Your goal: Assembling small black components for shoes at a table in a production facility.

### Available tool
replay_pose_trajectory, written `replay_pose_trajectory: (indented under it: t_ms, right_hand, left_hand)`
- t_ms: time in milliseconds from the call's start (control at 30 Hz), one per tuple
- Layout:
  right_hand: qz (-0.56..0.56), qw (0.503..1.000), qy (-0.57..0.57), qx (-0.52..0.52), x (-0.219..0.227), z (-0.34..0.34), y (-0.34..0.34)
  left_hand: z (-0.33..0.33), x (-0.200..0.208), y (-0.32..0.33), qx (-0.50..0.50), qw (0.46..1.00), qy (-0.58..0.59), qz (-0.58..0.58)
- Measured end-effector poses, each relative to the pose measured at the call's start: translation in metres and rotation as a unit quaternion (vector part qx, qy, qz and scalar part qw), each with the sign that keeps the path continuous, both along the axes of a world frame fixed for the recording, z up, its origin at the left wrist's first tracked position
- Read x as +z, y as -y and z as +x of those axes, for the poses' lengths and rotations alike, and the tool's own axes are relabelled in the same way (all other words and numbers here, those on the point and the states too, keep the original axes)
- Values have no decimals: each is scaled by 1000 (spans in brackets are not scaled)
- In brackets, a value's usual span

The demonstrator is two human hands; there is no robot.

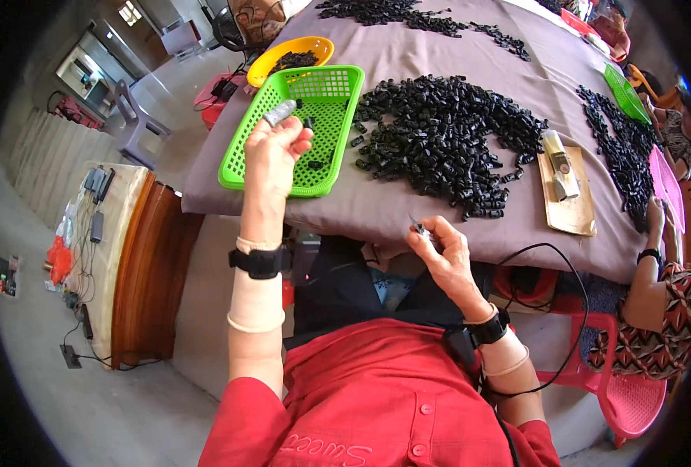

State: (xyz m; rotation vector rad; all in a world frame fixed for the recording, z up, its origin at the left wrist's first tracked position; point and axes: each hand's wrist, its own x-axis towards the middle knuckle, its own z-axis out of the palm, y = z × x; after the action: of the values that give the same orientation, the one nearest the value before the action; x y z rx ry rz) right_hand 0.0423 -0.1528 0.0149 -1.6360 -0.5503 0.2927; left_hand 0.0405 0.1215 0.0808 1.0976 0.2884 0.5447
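Note:
My left hand (269,159) hovers over the near part of a green plastic basket (233,152), its fingers loosely bent and apart. Grey tape wraps one of its fingertips. A small black plastic part (308,122) shows right beside the fingers; whether it touches them I cannot tell. Another black part (315,164) lies on the basket's floor. Just off the table's front edge, my right hand (445,253) pinches a small pointed tool (419,227) with a thin tip. Its grip hides most of that tool.
A large heap of black parts (447,132) covers the middle of the cloth-covered table (345,214). Right of it, a taped roll-like object (561,167) lies on brown cardboard (583,214). A yellow bowl (326,48) stands behind the basket. A black cable (583,288) loops beside my right arm. Co-workers sit at right.

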Motion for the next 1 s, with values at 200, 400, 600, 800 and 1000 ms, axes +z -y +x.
replay_pose_trajectory:
  t_ms: [200,400,600,800,1000]
  right_hand:
    - [-11,1000,7,-3,-3,1,1]
    - [-6,1000,0,-8,-3,0,1]
    - [-5,1000,4,-15,-9,5,2]
    - [-3,1000,26,-14,-7,5,3]
    - [-9,999,10,-34,-4,7,5]
  left_hand:
    - [2,-30,57,-85,976,-73,185]
    - [32,-65,77,4,841,-104,531]
    - [34,-87,98,62,773,-122,619]
    - [33,-92,98,28,781,-98,616]
    - [8,-86,104,-37,880,-118,458]
